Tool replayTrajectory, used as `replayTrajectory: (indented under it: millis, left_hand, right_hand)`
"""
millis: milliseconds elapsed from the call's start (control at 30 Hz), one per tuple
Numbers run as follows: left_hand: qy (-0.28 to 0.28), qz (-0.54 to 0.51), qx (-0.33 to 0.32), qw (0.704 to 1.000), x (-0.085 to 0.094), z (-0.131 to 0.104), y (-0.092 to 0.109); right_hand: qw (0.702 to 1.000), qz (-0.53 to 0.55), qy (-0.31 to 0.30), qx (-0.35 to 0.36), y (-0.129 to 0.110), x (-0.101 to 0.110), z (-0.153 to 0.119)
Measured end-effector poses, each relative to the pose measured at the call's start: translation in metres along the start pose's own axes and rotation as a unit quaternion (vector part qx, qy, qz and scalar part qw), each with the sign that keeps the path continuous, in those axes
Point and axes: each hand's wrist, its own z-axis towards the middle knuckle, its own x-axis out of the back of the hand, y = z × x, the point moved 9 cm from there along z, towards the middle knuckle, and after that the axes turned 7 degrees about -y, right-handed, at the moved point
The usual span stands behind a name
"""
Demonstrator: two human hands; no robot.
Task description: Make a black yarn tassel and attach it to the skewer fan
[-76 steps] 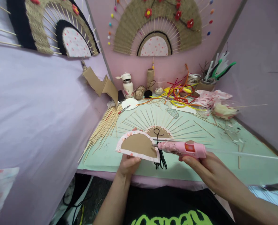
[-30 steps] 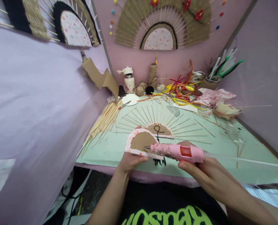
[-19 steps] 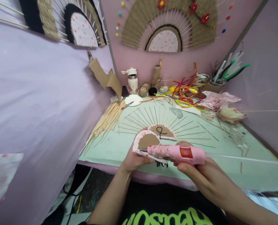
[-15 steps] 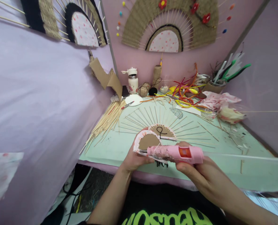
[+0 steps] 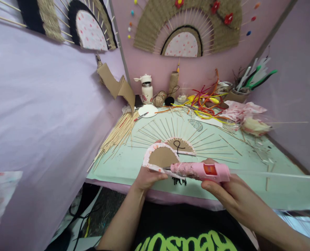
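My left hand (image 5: 147,178) grips a half-round cardboard piece (image 5: 162,157) from below, its thumb along the lower straight edge. Spotted white-and-pink cloth is folded round the piece's rim. In my right hand (image 5: 223,188) is a pink glue gun (image 5: 196,170), a long clear glue stick (image 5: 270,175) running out of its back to the right. The gun's metal tip is at the cloth on the straight edge. Behind the piece, a half-round cardboard base (image 5: 184,145) with thin sticks fanned out lies on the table, a black cord loop on it. Black fringe (image 5: 179,181) hangs below the held piece.
Many loose sticks (image 5: 115,136) lie at the table's left. Along the back stand a white bottle (image 5: 147,92), twine balls, a twine cone (image 5: 173,83) and tangled coloured stems (image 5: 206,104). At right are crumpled cloth (image 5: 243,111) and a tool pot (image 5: 237,96). Decorated fans hang on the walls.
The glue gun and its tip have moved right along the straight edge of the held piece. The piece has shifted slightly left and up. The whole view has moved a little.
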Motion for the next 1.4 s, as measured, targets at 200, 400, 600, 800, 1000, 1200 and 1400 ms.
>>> replayTrajectory:
  millis: [200,400,600,800,1000,1200,1400]
  left_hand:
    - [0.012,0.004,0.005,1.000,0.003,-0.001,-0.001]
    - [0.013,-0.002,-0.002,1.000,0.003,0.000,-0.001]
    - [0.021,-0.016,-0.006,1.000,0.004,0.001,-0.002]
    - [0.027,-0.011,-0.004,1.000,0.004,0.001,-0.001]
    - [0.030,0.001,0.002,1.000,0.004,0.000,0.000]
    - [0.029,-0.009,-0.004,1.000,0.005,0.000,-0.001]
    - [0.047,-0.002,-0.011,0.999,0.010,-0.001,0.000]
  right_hand:
    - [1.000,-0.010,-0.008,-0.021,0.006,0.003,-0.009]
    - [1.000,0.000,-0.023,-0.016,0.007,-0.001,-0.008]
    - [0.999,-0.008,-0.016,-0.033,0.013,0.001,-0.008]
    - [0.999,-0.027,0.014,-0.040,0.014,0.007,-0.011]
    - [0.997,-0.036,0.041,-0.059,0.022,0.012,-0.015]
    - [0.997,-0.040,0.038,-0.053,0.023,0.012,-0.018]
    - [0.998,-0.042,0.024,-0.046,0.018,0.017,-0.017]
